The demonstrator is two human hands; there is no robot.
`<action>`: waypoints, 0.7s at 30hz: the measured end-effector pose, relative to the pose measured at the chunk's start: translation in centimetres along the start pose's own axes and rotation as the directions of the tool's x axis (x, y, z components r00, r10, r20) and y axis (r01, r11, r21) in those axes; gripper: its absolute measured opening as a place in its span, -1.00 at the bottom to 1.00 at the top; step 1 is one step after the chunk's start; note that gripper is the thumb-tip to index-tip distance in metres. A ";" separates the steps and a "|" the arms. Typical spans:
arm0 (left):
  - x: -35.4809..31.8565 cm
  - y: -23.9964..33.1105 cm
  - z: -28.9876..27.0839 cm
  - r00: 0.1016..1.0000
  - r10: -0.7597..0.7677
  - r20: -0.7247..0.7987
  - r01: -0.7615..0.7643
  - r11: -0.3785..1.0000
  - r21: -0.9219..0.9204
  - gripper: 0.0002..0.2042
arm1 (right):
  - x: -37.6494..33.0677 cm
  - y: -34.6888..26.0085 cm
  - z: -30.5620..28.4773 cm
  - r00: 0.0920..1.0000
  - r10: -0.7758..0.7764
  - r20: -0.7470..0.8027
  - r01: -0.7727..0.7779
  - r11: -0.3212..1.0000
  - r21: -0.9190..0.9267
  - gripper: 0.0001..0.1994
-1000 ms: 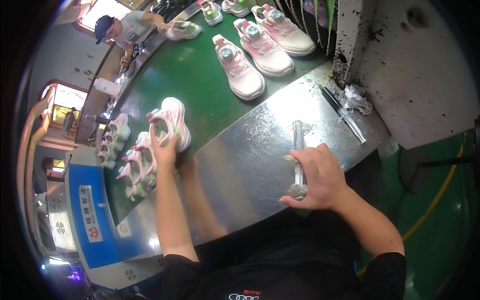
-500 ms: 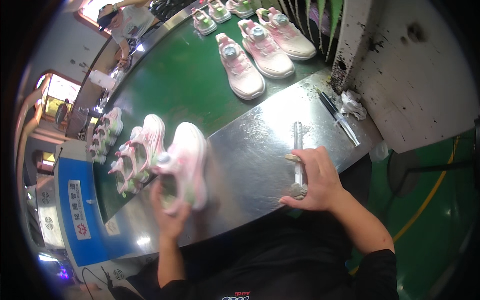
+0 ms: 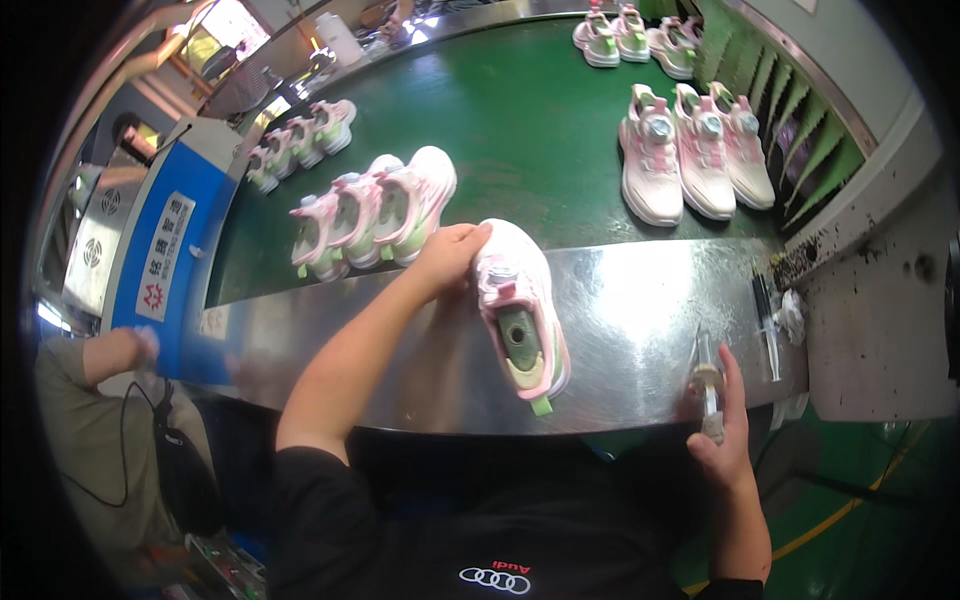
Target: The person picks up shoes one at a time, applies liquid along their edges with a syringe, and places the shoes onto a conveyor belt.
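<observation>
Change: half a second ago the left hand [image 3: 455, 252] gripped the pink-and-white shoe with a round dial lace [image 3: 521, 300] near its foot opening; now that hand is at the toe, and the heel, with a lime-green pull tab [image 3: 542, 407], points toward the person. View has swung too; a khaki sleeve [image 3: 60, 362] of another person now shows at the left edge. Judgement: attention is on this one shoe, its opening turned toward the wearer of the camera

Left hand: fingers against the left side of the toe; whether they close around it, cannot tell. Right hand [image 3: 728, 455]: grasping a slim clear syringe with beige wrapping [image 3: 709, 385], thumb at the near end, index finger stretched alongside, tip pointing away

Position: shoe between the hands, touching the left, apart from the right, over the brushed-steel worktop [image 3: 610, 375]; resting or lifted, unclear. Matching pink-and-white shoes in a tilted row [image 3: 425, 190] on the green surface [image 3: 500, 115], just beyond the left forearm
</observation>
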State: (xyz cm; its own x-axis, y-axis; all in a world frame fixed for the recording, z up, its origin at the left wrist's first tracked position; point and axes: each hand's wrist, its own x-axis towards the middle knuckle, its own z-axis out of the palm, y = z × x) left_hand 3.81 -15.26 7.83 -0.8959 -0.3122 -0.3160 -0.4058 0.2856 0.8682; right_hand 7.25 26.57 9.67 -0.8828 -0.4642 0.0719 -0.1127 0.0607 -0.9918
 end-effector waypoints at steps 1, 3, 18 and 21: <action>-0.2 0.6 0.6 1.000 0.019 0.024 -0.019 1.000 0.010 -0.71 | -0.4 -0.4 -0.1 1.000 0.011 -0.007 -0.011 1.000 -0.026 0.12; -1.4 2.1 1.0 0.991 0.114 0.072 -0.111 0.993 -0.045 -0.70 | -1.0 -1.3 0.1 1.000 0.023 0.005 -0.023 1.000 -0.001 0.17; -10.0 2.9 5.5 0.853 0.515 0.079 -0.190 0.449 -0.873 -0.35 | 2.0 -8.5 4.2 0.891 -0.280 0.357 -0.126 0.604 0.787 0.10; -10.2 2.2 5.2 0.811 0.578 0.086 -0.223 0.441 -0.869 -0.37 | 2.5 -10.2 5.7 0.873 -0.314 0.373 -0.107 0.622 0.776 0.00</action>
State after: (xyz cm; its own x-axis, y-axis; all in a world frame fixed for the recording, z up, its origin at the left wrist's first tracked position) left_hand 11.10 -6.72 10.99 -0.9770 -0.0103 0.2129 0.1776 -0.5920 0.7861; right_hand 8.79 19.73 19.33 -0.5651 -0.7539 0.3351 0.3783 -0.5977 -0.7068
